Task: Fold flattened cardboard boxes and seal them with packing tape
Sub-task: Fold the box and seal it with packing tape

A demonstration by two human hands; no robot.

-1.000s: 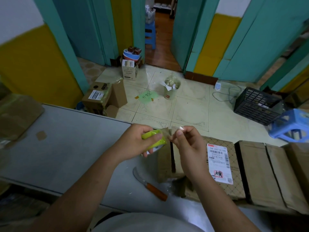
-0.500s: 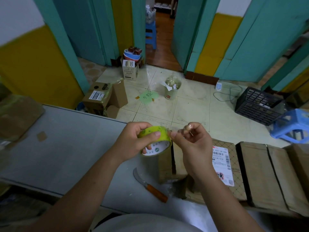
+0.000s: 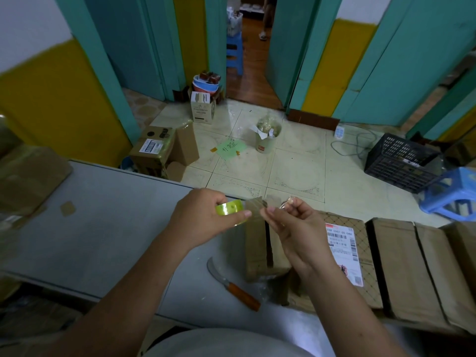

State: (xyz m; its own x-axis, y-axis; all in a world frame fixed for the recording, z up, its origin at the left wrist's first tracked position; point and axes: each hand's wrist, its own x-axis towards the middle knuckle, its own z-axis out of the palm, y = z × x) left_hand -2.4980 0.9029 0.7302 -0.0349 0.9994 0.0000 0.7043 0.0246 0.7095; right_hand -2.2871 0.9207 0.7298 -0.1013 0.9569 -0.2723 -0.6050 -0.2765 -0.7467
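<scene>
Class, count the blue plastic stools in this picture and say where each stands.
2. One blue plastic stool stands on the tiled floor at the right edge, beside the black plastic crate; a second stool stands in the doorway at the back. More may be hidden.

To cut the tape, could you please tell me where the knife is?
In the head view, the knife lies on the grey table, lower centre, just left of the small cardboard box.

Shipping label [image 3: 343, 253] on the cardboard box [image 3: 360, 222]: barcodes, number ending "00 044"; other print illegible. Green sheet [image 3: 230, 148] on the floor: handwritten characters, unreadable. Carton [image 3: 164, 161] on the floor: barcode label [image 3: 152, 145].
</scene>
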